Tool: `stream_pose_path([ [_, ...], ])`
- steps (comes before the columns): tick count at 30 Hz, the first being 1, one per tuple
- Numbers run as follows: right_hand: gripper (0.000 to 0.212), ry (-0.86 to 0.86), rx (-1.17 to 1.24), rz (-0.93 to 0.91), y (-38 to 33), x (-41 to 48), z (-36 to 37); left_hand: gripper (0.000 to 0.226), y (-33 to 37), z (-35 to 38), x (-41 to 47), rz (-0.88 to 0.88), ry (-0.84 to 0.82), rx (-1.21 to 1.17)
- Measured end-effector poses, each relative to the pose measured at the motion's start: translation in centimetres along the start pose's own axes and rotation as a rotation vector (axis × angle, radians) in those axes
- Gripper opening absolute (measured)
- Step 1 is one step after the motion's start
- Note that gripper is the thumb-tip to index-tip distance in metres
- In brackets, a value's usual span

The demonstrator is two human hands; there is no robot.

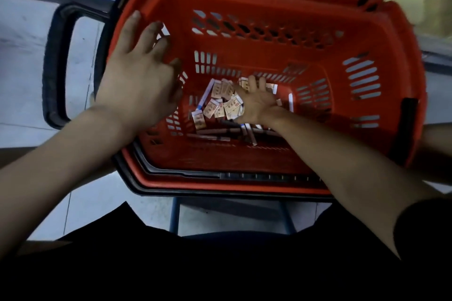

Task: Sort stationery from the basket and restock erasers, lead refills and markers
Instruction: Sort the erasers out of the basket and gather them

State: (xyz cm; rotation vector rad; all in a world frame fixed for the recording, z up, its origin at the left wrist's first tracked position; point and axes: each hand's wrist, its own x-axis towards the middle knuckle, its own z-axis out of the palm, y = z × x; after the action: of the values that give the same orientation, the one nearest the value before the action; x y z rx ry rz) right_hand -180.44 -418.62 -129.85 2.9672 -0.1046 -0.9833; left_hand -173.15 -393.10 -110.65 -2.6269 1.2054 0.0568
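A red plastic shopping basket point(281, 19) with a black rim fills the view, seen from above. On its floor lies a heap of several small pale packets point(215, 102) with brownish labels, and longer thin packs point(212, 133) lie along the near side. My right hand point(256, 102) reaches down onto the heap, fingers spread over the packets; whether it grips any is hidden. My left hand point(139, 68) hovers over the basket's left wall with fingers spread, holding nothing.
The basket's black handle point(55, 63) folds out to the left. A blue frame point(175, 215) shows beneath the basket's near edge. Light tiled floor point(27, 61) surrounds it. My dark clothing fills the bottom of the view.
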Motion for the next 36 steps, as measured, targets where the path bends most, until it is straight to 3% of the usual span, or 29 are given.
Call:
stream_pose_path([
  [5,0.076,0.094,0.148,0.053,0.1,0.6,0.5,0.051,0.1,-0.1,-0.1,-0.006,-0.012,0.006],
  [7,0.071,0.112,0.142,0.033,0.7,0.7,0.5,0.051,0.1,-0.2,0.0,-0.009,-0.007,0.006],
  [15,0.098,-0.035,0.164,-0.052,2.2,0.1,0.0,0.053,0.2,-0.2,-0.1,-0.026,0.006,0.001],
  [19,0.12,-0.073,0.207,0.034,0.4,0.8,0.0,0.052,0.3,-0.4,0.0,-0.025,0.011,-0.007],
  [22,0.123,-0.055,0.259,0.06,0.0,1.1,-0.6,0.05,0.3,-0.7,0.2,-0.024,0.014,-0.007],
  [28,0.08,-0.041,0.448,0.068,-1.0,1.9,-0.5,0.046,0.4,-0.3,0.1,-0.02,-0.011,-0.005],
  [31,0.056,-0.005,0.652,0.114,-1.2,2.4,-0.2,0.047,0.3,-0.2,0.1,-0.04,-0.001,0.023],
  [36,0.049,0.078,0.865,0.2,-0.9,2.2,-0.3,0.049,0.4,0.1,0.1,-0.047,0.027,0.031],
])
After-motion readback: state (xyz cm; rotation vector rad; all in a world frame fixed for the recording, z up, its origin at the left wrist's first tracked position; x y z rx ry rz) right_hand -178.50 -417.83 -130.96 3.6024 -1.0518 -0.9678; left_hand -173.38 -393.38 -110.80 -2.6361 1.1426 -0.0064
